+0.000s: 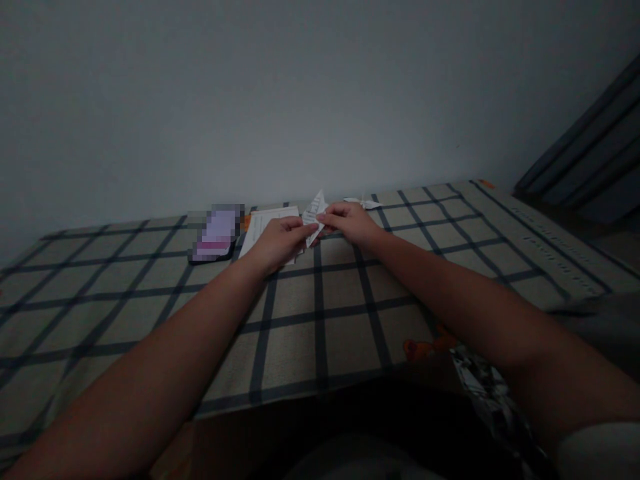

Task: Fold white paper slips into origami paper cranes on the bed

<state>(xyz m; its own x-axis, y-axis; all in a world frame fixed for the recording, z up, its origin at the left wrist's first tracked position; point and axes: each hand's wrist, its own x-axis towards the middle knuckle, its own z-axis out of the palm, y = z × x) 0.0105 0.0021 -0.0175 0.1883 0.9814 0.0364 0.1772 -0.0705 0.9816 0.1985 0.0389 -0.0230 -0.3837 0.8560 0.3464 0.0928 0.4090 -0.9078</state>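
A small folded piece of printed white paper [315, 212], pointed like an origami shape, is held between both hands above a checked cloth [320, 313]. My left hand [279, 241] pinches its lower left side with thumb and fingers closed. My right hand [350, 222] pinches its right side, fingers curled. Both forearms reach forward across the cloth. The light is dim.
A flat sheet of white paper [260, 228] lies just behind my left hand. A dark phone [216, 237] with a lit screen lies to its left. A small white folded paper figure [364, 202] sits behind my right hand. A plain wall rises beyond; dark fabric hangs far right.
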